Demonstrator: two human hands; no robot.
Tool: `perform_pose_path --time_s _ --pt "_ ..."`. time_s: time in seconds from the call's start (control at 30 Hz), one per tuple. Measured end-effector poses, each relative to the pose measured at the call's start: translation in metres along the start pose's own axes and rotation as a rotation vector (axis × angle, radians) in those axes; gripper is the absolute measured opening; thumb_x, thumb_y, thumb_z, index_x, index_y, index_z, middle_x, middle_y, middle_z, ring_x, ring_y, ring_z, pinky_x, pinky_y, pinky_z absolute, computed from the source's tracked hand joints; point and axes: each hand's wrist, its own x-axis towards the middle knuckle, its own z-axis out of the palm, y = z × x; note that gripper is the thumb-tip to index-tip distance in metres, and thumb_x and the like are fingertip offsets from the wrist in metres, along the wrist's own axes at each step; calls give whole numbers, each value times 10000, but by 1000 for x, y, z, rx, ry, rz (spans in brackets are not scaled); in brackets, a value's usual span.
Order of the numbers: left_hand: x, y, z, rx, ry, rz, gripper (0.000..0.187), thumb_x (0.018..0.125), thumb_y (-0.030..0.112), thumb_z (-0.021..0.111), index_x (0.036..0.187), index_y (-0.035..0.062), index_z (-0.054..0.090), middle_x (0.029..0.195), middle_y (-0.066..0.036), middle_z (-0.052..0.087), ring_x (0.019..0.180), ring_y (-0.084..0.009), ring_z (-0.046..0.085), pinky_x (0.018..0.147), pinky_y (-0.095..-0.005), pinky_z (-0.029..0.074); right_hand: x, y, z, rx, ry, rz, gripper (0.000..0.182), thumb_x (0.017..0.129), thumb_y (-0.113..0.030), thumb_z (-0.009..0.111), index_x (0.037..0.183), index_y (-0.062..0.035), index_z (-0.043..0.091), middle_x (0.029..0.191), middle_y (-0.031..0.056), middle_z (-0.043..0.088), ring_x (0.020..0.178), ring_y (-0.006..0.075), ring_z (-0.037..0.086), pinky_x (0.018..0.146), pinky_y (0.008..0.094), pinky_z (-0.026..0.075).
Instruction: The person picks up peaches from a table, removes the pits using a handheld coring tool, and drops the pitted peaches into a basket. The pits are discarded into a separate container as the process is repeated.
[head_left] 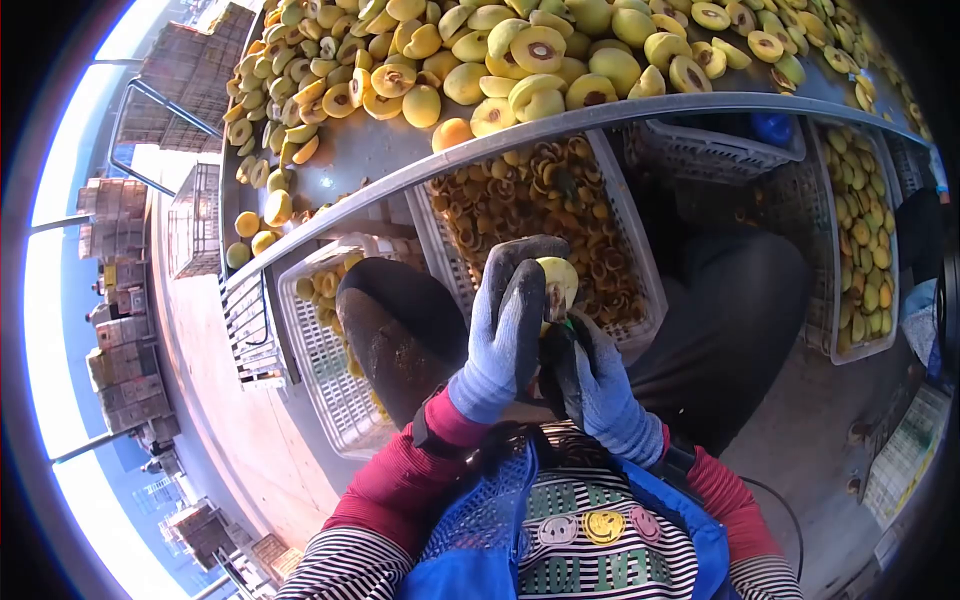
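Note:
My left hand [510,325], in a blue glove with dark fingers, is closed around a pale yellow-green fruit [558,284] whose cut side shows a brown centre. Just to the right, my right hand [600,385], gloved the same way, is closed on a small tool with a bit of green at its tip, close against the fruit's lower edge. The glove hides most of that tool. Both hands are above my lap, in front of a crate [640,275] of brown fruit scraps. Whole and halved yellow fruits [540,50] lie heaped on the metal table [372,150].
The table's raised metal rim curves across above my hands. A white crate [335,400] with fruit stands by my left knee, and a crate of whole fruits [862,240] stands at the right. Stacked crates [125,375] line the far left.

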Motion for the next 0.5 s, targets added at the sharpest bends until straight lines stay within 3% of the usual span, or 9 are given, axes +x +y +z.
perform_pose_path --time_s 0.07,0.13,0.17,0.27,0.3,0.33,0.4,0.47,0.5 --pt "-3 -8 -1 116 10 199 315 987 216 429 1191 -13 503 1055 -75 560 958 -134 532 884 -277 428 -20 4 9 -29 43 -60 421 848 -29 604 1236 37 454 1138 252 508 892 389 583 746 404 507" --pt "1 -3 -7 167 -106 170 327 988 227 431 1199 -13 501 1067 -77 561 969 -137 530 890 -278 424 -41 9 11 487 -105 449 434 854 -13 605 1256 37 452 1150 239 513 920 364 589 821 390 491" --pt "4 1 -12 219 -224 140 338 988 237 434 1206 -13 500 1079 -79 561 981 -141 528 895 -278 420 -35 9 4 488 -108 447 434 854 -13 605 1256 37 452 1150 239 513 920 364 589 821 390 491" --pt "12 18 -21 -2 -252 -384 360 974 291 487 1174 -4 540 996 -48 592 920 -94 535 821 -244 436 -16 6 -12 250 -158 245 378 898 -46 569 1253 35 467 1118 197 547 937 308 593 839 355 476" --pt "15 10 -22 609 -283 255 334 970 276 498 1124 -13 564 932 -23 602 863 -76 544 770 -240 449 -16 3 -11 384 -179 379 342 926 -94 534 1239 33 479 1092 188 558 941 280 590 829 356 478" --pt "12 10 -17 319 -208 -236 348 949 251 493 1146 -30 549 1004 -70 618 904 -152 579 829 -252 447 -15 0 -11 518 -198 512 322 955 -142 499 1225 31 490 1066 180 569 946 253 587 818 357 479" --pt "8 4 -15 456 -198 -22 366 935 272 515 1132 -34 552 977 -68 615 898 -149 570 813 -253 444 0 -6 -20 677 -251 571 306 970 -229 468 1149 14 519 952 154 577 831 218 586 725 334 484" --pt "6 2 -13 533 -226 46 378 936 293 517 1129 -30 555 968 -63 612 894 -143 569 804 -256 447 -1 -8 -25 830 -307 641 343 985 -317 438 1073 -4 548 839 129 585 716 184 585 632 312 489" --pt "6 1 -12 612 -247 121 390 936 313 519 1127 -25 557 960 -57 609 889 -137 567 794 -258 450 -3 -9 -26 1396 -326 966 374 981 -389 413 990 -37 540 741 85 545 603 147 525 538 282 445"
